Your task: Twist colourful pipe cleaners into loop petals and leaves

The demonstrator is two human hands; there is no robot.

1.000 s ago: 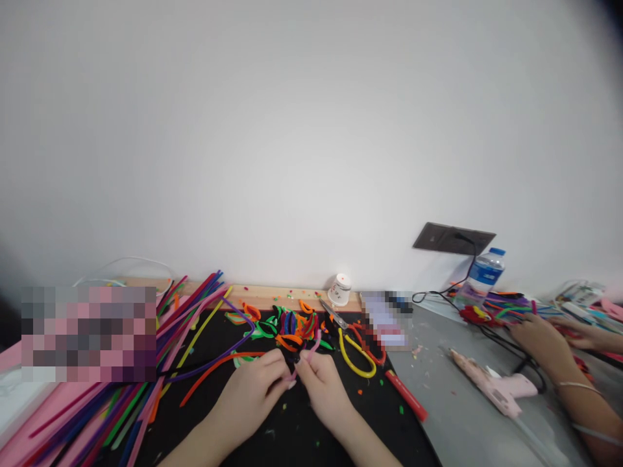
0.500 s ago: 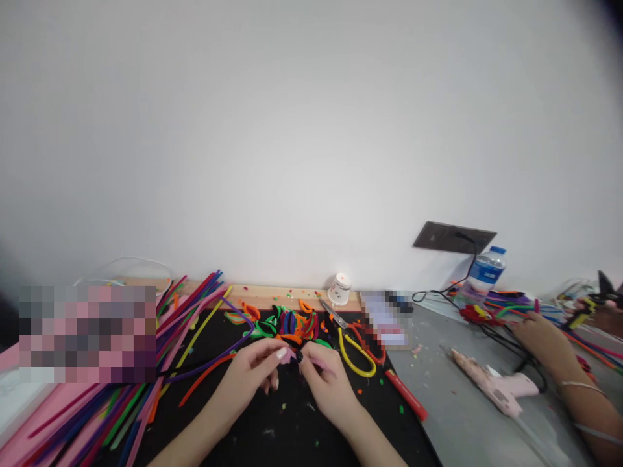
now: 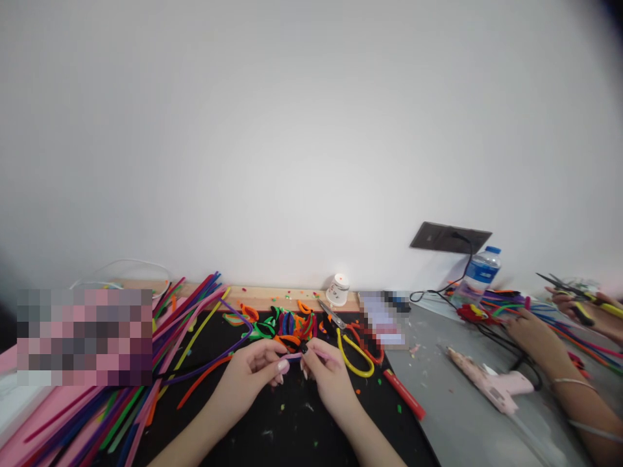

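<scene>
Over the black mat (image 3: pixel 272 431), my left hand (image 3: pixel 253 370) pinches one end of a short pink-purple pipe cleaner (image 3: pixel 293 356). My right hand (image 3: pixel 327 373) grips the same piece a little further along, its fingers closed, so the strip spans the gap between both hands. Just beyond my fingertips lies a heap of bent pipe cleaner pieces (image 3: pixel 292 322) in green, orange, blue and red. Scissors with yellow handles (image 3: pixel 357 355) rest open to the right of the heap, beside a second, orange-red handle (image 3: pixel 377 350).
Long pipe cleaners (image 3: pixel 126 395) pile up at left. A paper cup (image 3: pixel 337 290), a blurred phone (image 3: pixel 384 321) and a red stick (image 3: pixel 405 394) are nearby. At right lie a pink glue gun (image 3: pixel 491 383), a water bottle (image 3: pixel 479 275) and a co-worker's hands (image 3: pixel 535 337), one with pliers-like cutters (image 3: pixel 579 298).
My hands have drawn slightly apart, and more of the pink-purple strip shows between them. At right, the co-worker's yellow-and-black tool has come further into view.
</scene>
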